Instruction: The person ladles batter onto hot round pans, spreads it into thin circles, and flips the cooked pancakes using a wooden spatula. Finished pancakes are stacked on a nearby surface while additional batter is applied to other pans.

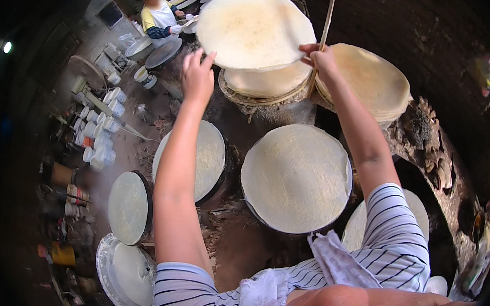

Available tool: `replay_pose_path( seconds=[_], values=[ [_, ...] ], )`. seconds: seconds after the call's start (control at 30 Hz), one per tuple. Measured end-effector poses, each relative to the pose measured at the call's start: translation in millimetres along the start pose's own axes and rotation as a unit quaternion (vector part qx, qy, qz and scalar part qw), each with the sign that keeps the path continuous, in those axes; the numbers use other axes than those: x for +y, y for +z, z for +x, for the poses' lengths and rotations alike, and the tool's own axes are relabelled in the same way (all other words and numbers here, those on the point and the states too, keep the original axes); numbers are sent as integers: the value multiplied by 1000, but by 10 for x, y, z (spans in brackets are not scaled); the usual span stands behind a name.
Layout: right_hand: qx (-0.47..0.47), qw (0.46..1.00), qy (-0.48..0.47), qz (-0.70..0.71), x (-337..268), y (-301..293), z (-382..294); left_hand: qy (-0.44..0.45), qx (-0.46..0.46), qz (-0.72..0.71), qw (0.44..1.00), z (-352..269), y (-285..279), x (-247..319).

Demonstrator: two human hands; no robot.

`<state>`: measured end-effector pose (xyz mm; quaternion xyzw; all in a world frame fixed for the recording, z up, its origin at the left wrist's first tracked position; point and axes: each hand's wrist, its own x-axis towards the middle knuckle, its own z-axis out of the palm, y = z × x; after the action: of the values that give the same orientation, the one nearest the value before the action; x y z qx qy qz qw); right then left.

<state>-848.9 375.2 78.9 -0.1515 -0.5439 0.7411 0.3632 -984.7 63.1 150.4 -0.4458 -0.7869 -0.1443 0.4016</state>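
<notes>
A large round flatbread [256, 29] lies above a stack of flatbreads [265, 81] on a round stand. My right hand [322, 59] has its fingers at the flatbread's right edge, with a thin wooden stick [329, 14] against the hand; whether it grips either cannot be told. My left hand [198, 76] is beside the left edge, fingers apart, holding nothing. Nearer me a pale round sheet of batter or dough [297, 179] covers a round griddle. Two more coated griddles, one behind my left forearm [208, 160] and one farther left [128, 208], stand at the left.
Another flatbread stack [365, 81] stands right of my right hand. A basin of pale batter [135, 276] is at lower left. White buckets [101, 139] and a pedestal fan [86, 73] stand at the left. A person [159, 18] works at the back. Another coated griddle [416, 212] is partly behind my right sleeve.
</notes>
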Motion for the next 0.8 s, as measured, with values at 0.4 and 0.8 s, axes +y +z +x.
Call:
replay_pose_path(
  seconds=[0.4, 0.8],
  values=[
    [12, 986, 51, -157, 1457, 64, -76, -265, -248, -83, 928, -3033, -1421, 630],
    [-215, 929, 120, -276, 868, 211, -1887, -546, -212, 215, 782, -5640, -3054, -209]
  ],
)
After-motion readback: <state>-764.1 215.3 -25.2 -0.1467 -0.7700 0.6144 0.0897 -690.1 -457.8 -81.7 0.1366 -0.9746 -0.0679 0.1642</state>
